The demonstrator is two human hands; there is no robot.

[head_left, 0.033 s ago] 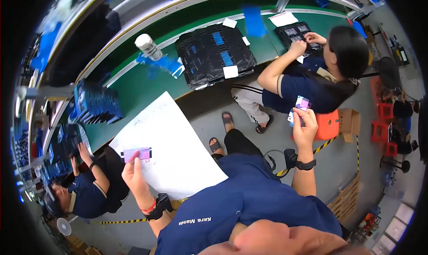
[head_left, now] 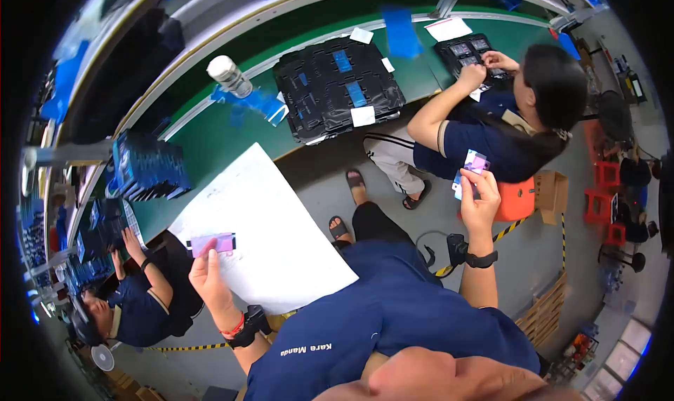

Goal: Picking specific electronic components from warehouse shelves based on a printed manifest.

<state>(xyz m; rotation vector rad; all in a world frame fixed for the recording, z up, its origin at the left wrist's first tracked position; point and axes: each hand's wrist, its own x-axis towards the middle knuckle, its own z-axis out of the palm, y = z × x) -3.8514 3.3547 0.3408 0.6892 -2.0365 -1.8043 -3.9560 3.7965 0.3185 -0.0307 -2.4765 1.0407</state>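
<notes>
My left hand [head_left: 210, 282] pinches a small pink-purple rectangular piece with dark ends [head_left: 223, 243] between thumb and fingers. Behind that piece spreads a large white paper sheet [head_left: 281, 239], its lower edge against my shirt. Whether those fingers also grip the sheet, I cannot tell. Raised on the other side, my right hand [head_left: 480, 197] is closed on a small flat piece coloured pink and light blue [head_left: 475, 162]. Black straps with small devices circle both my wrists.
Along the green bench [head_left: 210, 148] lie stacked black trays [head_left: 337, 85], a white-capped bottle [head_left: 229, 75] and a pile of dark blue pieces [head_left: 147, 166]. One co-worker [head_left: 491, 127] handles a black tray on the right; another [head_left: 147, 296] works at the left. An orange stool [head_left: 516, 201] stands near a cardboard box [head_left: 552, 190].
My left hand, with its pink-purple piece and the paper sheet, has shifted slightly left. My right hand stays almost where it was, still holding its piece.
</notes>
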